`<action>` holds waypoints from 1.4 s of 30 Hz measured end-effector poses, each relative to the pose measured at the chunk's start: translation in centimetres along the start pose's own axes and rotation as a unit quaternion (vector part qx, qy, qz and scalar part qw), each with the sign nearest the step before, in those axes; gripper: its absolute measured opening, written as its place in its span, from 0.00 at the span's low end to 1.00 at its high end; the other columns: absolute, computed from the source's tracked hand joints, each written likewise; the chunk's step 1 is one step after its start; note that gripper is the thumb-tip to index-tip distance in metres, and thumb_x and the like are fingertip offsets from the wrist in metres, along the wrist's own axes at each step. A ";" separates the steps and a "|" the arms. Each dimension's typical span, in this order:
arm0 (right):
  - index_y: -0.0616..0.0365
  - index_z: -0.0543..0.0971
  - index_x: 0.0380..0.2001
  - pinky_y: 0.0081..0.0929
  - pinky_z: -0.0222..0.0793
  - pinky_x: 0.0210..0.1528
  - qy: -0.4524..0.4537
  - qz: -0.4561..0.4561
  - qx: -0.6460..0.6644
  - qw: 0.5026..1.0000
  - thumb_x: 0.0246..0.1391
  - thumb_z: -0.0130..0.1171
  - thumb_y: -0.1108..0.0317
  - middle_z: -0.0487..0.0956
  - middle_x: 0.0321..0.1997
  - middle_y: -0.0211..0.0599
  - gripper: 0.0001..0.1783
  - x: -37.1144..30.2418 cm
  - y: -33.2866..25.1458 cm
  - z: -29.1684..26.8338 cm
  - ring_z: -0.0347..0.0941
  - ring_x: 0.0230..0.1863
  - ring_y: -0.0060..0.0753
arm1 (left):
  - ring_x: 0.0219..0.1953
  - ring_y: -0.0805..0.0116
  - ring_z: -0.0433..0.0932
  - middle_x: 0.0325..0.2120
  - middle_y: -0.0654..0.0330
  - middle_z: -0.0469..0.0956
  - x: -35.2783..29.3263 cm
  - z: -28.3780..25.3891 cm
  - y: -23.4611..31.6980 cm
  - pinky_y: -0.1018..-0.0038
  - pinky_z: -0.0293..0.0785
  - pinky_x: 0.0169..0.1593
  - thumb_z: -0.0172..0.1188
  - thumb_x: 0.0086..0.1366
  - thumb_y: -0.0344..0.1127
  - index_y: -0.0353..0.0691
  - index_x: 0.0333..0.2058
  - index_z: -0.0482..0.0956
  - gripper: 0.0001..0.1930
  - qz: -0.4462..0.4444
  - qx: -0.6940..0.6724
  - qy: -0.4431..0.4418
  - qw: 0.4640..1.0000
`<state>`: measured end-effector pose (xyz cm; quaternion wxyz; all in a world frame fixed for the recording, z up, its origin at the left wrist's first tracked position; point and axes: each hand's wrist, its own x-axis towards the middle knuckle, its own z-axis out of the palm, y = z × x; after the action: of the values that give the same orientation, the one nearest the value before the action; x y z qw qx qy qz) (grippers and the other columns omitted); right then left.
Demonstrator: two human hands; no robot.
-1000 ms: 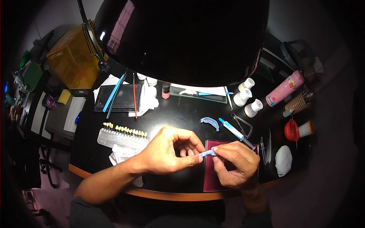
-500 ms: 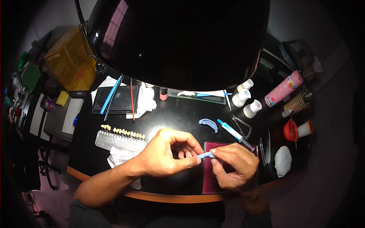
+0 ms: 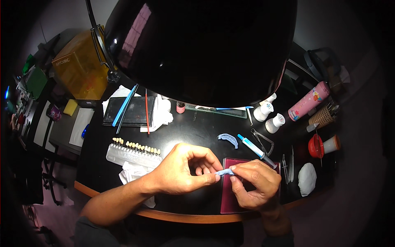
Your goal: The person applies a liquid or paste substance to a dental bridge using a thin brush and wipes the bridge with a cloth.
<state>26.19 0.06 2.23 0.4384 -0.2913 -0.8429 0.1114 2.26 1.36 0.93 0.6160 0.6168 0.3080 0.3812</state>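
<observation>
Between my hands is a small light-blue dental mould piece (image 3: 224,172), gripped at both ends above the near part of the desk. My left hand (image 3: 187,169) pinches its left end with thumb and forefinger, the other fingers curled behind. At the right end, the thumb and fingers of my right hand (image 3: 257,183) close on it over a dark red flat box (image 3: 232,201). A similar blue curved mould (image 3: 228,140) lies on the desk just beyond. Beside it rests a blue-and-white syringe (image 3: 253,147).
A black lamp shade (image 3: 205,53) hangs over the far desk. On the left stand a tooth shade guide (image 3: 129,155) and a black case (image 3: 127,111) with brushes across it. White bottles (image 3: 275,123), a pink flask (image 3: 308,101), tweezers (image 3: 291,164) and a red cup (image 3: 316,146) occupy the right.
The view has shifted slightly, so the desk and lamp sit a little lower and further right. Both hands still pinch the blue mould piece, with hardly any movement.
</observation>
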 end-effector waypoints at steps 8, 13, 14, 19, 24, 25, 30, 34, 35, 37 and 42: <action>0.64 0.85 0.38 0.30 0.78 0.31 -0.001 0.005 0.002 1.000 0.45 0.71 0.83 0.85 0.32 0.43 0.14 0.0 -0.2 -0.1 0.84 0.29 0.40 | 0.31 0.82 0.78 0.30 0.63 0.84 0.0 -0.1 0.0 0.82 0.73 0.37 0.73 0.62 0.25 0.31 0.40 0.87 0.08 0.000 0.005 0.003 1.000; 0.64 0.85 0.38 0.30 0.79 0.32 0.000 0.009 0.003 1.000 0.45 0.71 0.83 0.85 0.33 0.43 0.14 0.0 -0.2 -0.1 0.84 0.30 0.40 | 0.31 0.82 0.78 0.30 0.63 0.85 0.0 0.0 -0.1 0.82 0.73 0.37 0.73 0.62 0.25 0.31 0.40 0.87 0.08 0.004 0.002 0.001 1.000; 0.64 0.85 0.38 0.30 0.79 0.32 -0.001 0.011 0.002 1.000 0.45 0.71 0.83 0.85 0.33 0.43 0.14 0.0 -0.2 -0.1 0.84 0.30 0.40 | 0.31 0.82 0.78 0.30 0.63 0.85 0.0 -0.1 0.0 0.82 0.73 0.37 0.74 0.62 0.25 0.31 0.40 0.87 0.09 0.006 0.007 0.003 1.000; 0.64 0.86 0.39 0.30 0.80 0.33 0.004 0.005 0.004 1.000 0.45 0.71 0.83 0.85 0.33 0.43 0.15 0.0 -0.1 -0.1 0.84 0.30 0.40 | 0.32 0.81 0.79 0.31 0.62 0.85 0.0 -0.1 0.1 0.83 0.74 0.37 0.74 0.62 0.25 0.31 0.40 0.87 0.09 0.010 0.013 0.001 1.000; 0.64 0.86 0.39 0.30 0.80 0.33 0.002 0.012 0.012 1.000 0.44 0.71 0.83 0.85 0.33 0.43 0.15 0.0 -0.1 -0.1 0.84 0.30 0.39 | 0.32 0.82 0.79 0.31 0.63 0.85 0.1 -0.2 0.0 0.83 0.73 0.37 0.74 0.61 0.25 0.31 0.40 0.87 0.09 0.009 0.022 -0.001 1.000; 0.64 0.86 0.39 0.30 0.80 0.32 0.003 0.008 0.010 1.000 0.44 0.71 0.83 0.85 0.32 0.43 0.15 0.0 0.0 -0.2 0.84 0.30 0.39 | 0.31 0.82 0.80 0.30 0.64 0.85 0.1 -0.1 0.0 0.83 0.73 0.36 0.74 0.62 0.27 0.33 0.40 0.87 0.09 0.010 0.015 0.000 1.000; 0.64 0.86 0.39 0.29 0.80 0.32 0.006 0.009 0.016 1.000 0.44 0.71 0.83 0.85 0.32 0.43 0.15 0.1 -0.1 -0.1 0.84 0.30 0.39 | 0.31 0.83 0.80 0.30 0.66 0.86 -0.1 -0.2 0.1 0.83 0.73 0.36 0.74 0.62 0.30 0.35 0.40 0.87 0.09 0.006 0.008 0.001 1.000; 0.64 0.86 0.39 0.29 0.80 0.33 0.009 0.011 0.021 1.000 0.44 0.71 0.83 0.85 0.33 0.43 0.15 0.0 -0.3 -0.2 0.84 0.30 0.39 | 0.32 0.83 0.80 0.30 0.65 0.86 -0.1 -0.1 0.0 0.83 0.73 0.36 0.74 0.62 0.29 0.35 0.40 0.87 0.08 0.011 -0.006 0.000 1.000; 0.64 0.86 0.39 0.29 0.80 0.33 0.008 0.014 0.020 1.000 0.44 0.70 0.83 0.85 0.33 0.43 0.15 -0.1 -0.3 -0.2 0.84 0.30 0.39 | 0.32 0.83 0.80 0.30 0.65 0.86 -0.1 -0.1 0.0 0.83 0.73 0.36 0.74 0.62 0.28 0.35 0.40 0.87 0.08 0.009 -0.009 0.000 1.000; 0.64 0.86 0.39 0.29 0.80 0.33 0.007 0.016 0.022 1.000 0.44 0.70 0.83 0.85 0.33 0.43 0.15 -0.1 -0.3 -0.2 0.84 0.30 0.39 | 0.32 0.82 0.80 0.31 0.65 0.86 -0.1 -0.1 0.0 0.84 0.73 0.36 0.74 0.62 0.28 0.35 0.40 0.87 0.08 0.006 -0.010 0.002 1.000; 0.64 0.86 0.38 0.29 0.80 0.33 0.008 0.020 0.026 0.999 0.44 0.70 0.84 0.85 0.32 0.43 0.15 0.0 -0.3 -0.3 0.84 0.30 0.40 | 0.33 0.82 0.81 0.31 0.64 0.86 -0.1 -0.2 0.2 0.83 0.73 0.36 0.74 0.62 0.28 0.35 0.40 0.88 0.08 -0.002 0.000 -0.005 1.000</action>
<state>26.26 -0.25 2.53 0.4500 -0.2973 -0.8305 0.1392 2.05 1.33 1.08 0.6180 0.6182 0.3059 0.3771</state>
